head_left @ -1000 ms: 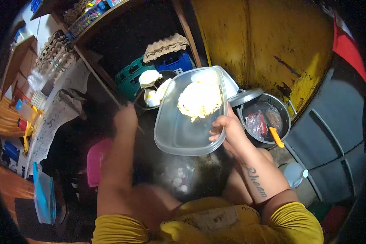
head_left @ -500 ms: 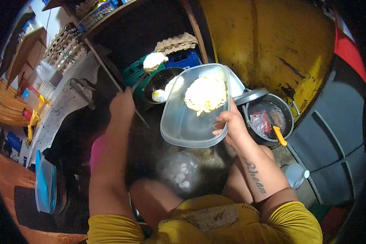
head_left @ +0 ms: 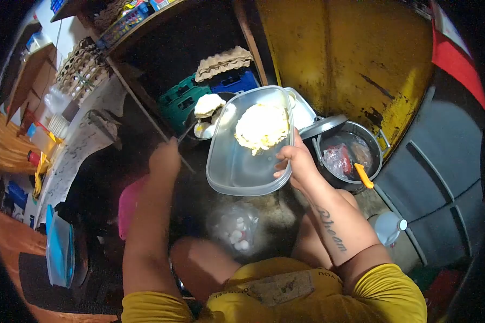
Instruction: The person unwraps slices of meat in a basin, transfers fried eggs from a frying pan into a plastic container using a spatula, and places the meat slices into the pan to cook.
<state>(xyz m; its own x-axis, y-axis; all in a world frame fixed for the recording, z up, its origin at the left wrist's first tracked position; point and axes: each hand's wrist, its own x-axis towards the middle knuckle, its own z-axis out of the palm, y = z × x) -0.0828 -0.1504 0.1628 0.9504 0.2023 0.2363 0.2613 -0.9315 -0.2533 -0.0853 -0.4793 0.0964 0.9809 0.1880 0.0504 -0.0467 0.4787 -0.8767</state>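
My left hand is closed around the handle of a spatula. A fried egg rests on the spatula's far end, over a dark frying pan. More egg lies in that pan, which is partly hidden behind the container. My right hand grips the right rim of a translucent plastic container, fingers curled over its edge. Inside the container sits a heap of fried eggs, very bright under the light. The container is tilted toward me.
A pot holding plastic-wrapped items and an orange handle stands at the right, its lid leaning on the rim. A bag of eggshells lies below the container. Egg trays, crates and a plastic jug surround the area.
The spatula with the fried egg has come down toward the pan and the container's left edge. Both hands and the container sit slightly differently as the view shifts.
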